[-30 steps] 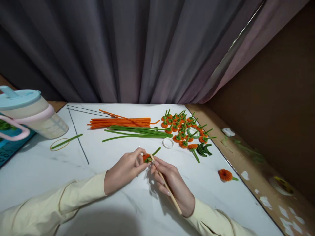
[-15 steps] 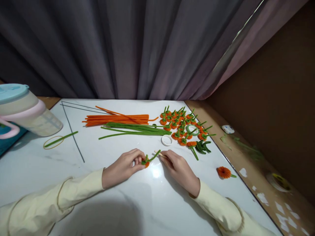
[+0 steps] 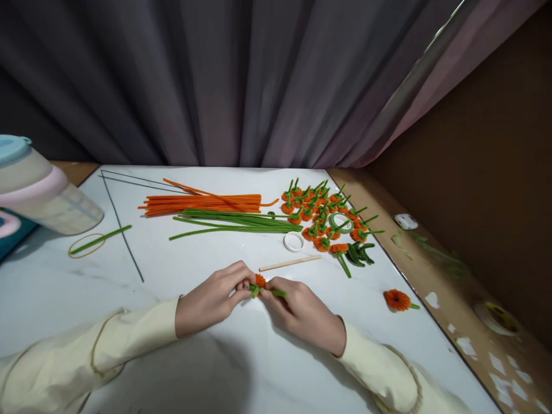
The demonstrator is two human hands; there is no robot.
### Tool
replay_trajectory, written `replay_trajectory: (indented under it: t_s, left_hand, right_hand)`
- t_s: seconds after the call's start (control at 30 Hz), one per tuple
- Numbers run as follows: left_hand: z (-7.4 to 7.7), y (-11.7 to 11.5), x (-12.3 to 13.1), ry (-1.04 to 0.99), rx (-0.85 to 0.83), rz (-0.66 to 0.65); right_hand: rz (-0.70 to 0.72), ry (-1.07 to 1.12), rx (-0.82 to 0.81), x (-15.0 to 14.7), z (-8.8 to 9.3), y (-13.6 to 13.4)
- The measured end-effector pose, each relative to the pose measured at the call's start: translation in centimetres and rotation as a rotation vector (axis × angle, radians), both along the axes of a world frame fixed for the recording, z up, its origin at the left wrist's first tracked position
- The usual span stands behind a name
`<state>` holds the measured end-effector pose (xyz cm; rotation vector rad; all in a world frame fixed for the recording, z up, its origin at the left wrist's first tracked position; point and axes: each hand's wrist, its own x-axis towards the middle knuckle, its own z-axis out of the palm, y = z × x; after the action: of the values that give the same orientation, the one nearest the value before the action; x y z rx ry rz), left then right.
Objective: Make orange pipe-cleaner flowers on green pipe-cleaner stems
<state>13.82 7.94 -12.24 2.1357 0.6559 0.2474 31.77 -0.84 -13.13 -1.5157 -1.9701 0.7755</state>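
Between my two hands is a small orange pipe-cleaner pumpkin (image 3: 260,281) with green pipe-cleaner pieces at its top. My left hand (image 3: 219,293) pinches it from the left, thumb and forefinger closed on its green part. From the other side, my right hand (image 3: 304,310) grips the same pumpkin and its green stem, which pokes out over the fingers. The fingers partly hide the pumpkin. Just beyond my hands a thin wooden stick (image 3: 290,264) lies on the white tabletop (image 3: 207,368).
Farther back lie orange pipe cleaners (image 3: 202,203), green pipe cleaners (image 3: 237,221), a white ring (image 3: 294,241) and several finished pumpkins (image 3: 322,244). Dark green pieces (image 3: 359,254) and an orange pumpkin (image 3: 397,299) are at right. A tumbler (image 3: 56,198) stands at left.
My right hand has let go of the wooden stick, now lying on the table, and has moved left onto the pumpkin. The pumpkin has turned, its orange side now facing away from me.
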Motion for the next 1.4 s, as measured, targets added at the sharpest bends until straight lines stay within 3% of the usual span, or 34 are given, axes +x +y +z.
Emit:
replay_trajectory:
  t_s: [0.2,0.37,0.47,0.7,1.17,1.27,1.4]
  left_hand:
    - [0.5,-0.6,0.0,0.035,-0.060,0.087]
    - [0.6,-0.7,-0.3,-0.002,0.000,0.030]
    - [0.7,-0.6,-0.3,-0.006,-0.051,-0.006]
    - [1.3,-1.0,0.1,-0.030,-0.148,0.079]
    - [2.3,-1.6,0.7,0.030,-0.703,0.309]
    - [2.6,-1.4,0.6,0.057,-0.679,0.263]
    - [2.3,-1.5,0.2,0.055,-0.447,0.183]
  right_hand:
    - [-0.099,0.127,0.089,-0.7,0.2,-0.7]
    - [-0.062,0.146,0.176,-1.2,0.0,-1.3]
    - [-0.069,0.156,0.209,-1.1,0.0,-1.3]
    - [-0.060,0.198,0.216,-1.0,0.0,-1.5]
    - [0.083,-0.029,0.353,-1.3,0.0,-1.9]
    - [0.054,0.035,0.325,-1.2,0.1,-1.9]
    - [0.041,0.141,0.275,-1.3,0.3,-1.9]
